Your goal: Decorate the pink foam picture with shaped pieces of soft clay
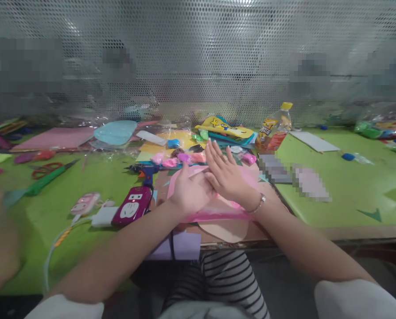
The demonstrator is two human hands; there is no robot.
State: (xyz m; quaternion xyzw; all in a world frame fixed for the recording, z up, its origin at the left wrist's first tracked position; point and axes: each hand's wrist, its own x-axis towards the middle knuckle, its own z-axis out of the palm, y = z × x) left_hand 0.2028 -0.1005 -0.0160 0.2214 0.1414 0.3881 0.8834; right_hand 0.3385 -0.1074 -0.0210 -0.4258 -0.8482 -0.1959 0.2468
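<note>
My left hand (192,191) is turned palm up over a pink sheet (247,176), with its thumb pointing away from me. Across its palm lies my right hand (229,179), flat, fingers stretched out and slightly spread. The palms meet or nearly meet; whether anything small is between them is hidden. The right hand covers most of the left fingers. Under the pink sheet a pale peach cut-out (226,231) sticks out toward me. Just beyond the hands are several soft clay-like lumps, among them a purple lump (184,157) and a pink lump (249,158).
Left of the hands stand a purple plug adapter (131,206) with a white charger (103,217) and cable, and a blue glue gun (148,174). Scissors (47,170) and a green cutter (50,178) lie farther left. A drink bottle (273,128) stands at the back right.
</note>
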